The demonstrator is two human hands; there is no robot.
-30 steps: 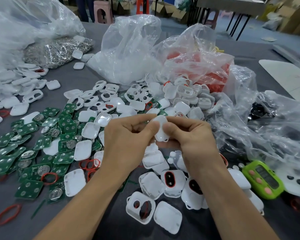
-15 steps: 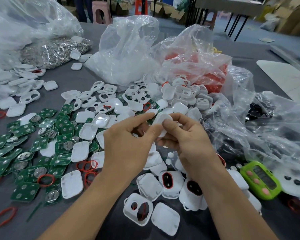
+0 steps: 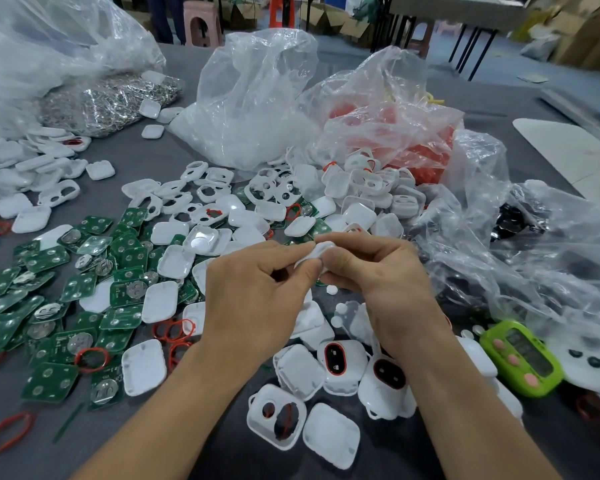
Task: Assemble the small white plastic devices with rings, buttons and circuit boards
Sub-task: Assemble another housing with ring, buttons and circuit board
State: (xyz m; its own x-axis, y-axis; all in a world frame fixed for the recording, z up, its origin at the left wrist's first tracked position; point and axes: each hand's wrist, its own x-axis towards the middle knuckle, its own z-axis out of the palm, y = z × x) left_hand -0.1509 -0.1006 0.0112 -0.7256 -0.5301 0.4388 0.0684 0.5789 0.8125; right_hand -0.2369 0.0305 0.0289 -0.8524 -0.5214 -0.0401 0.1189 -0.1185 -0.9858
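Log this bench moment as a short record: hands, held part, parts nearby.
left hand: pinches the white shell
right hand: pinches the same shell, opposite side
white shell: held above the table, between both hands
circuit boards: green, scattered on the left
red rings: loose beside the left wrist
green device: pink buttons, lying at right

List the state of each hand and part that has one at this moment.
left hand, pinching the white shell
right hand, pinching the white shell
white shell, held up between both hands
ringed shells, red rings fitted, lying loose
circuit boards, loose, unassembled
green timer, lying face up
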